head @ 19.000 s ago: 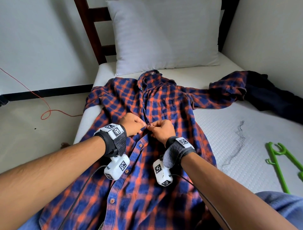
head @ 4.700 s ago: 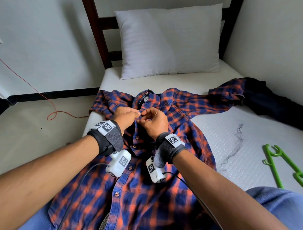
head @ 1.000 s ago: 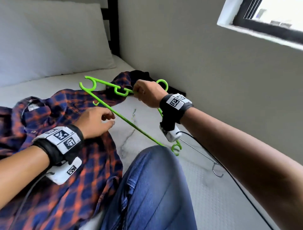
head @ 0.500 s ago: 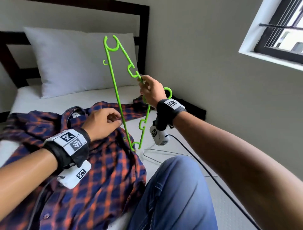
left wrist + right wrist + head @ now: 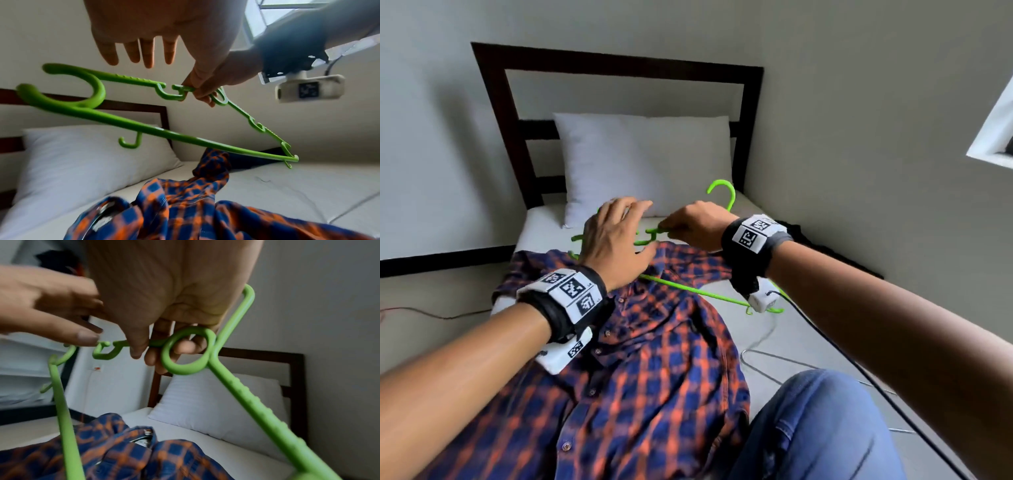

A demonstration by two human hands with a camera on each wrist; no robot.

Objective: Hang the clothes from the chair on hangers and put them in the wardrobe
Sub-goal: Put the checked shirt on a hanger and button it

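Wire hanger (image 5: 791, 363) beside plaid shirt (image 5: 647, 377)

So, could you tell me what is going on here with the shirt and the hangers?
A person sits on the bed getting a plaid shirt onto a hanger. The right hand pinches the green hanger near its neck and holds it in the air above the shirt's collar. The left hand is open, fingers spread, reaching toward the hanger's left arm. The shirt lies on the mattress, not yet on the hanger. A wire hanger lies beside it.
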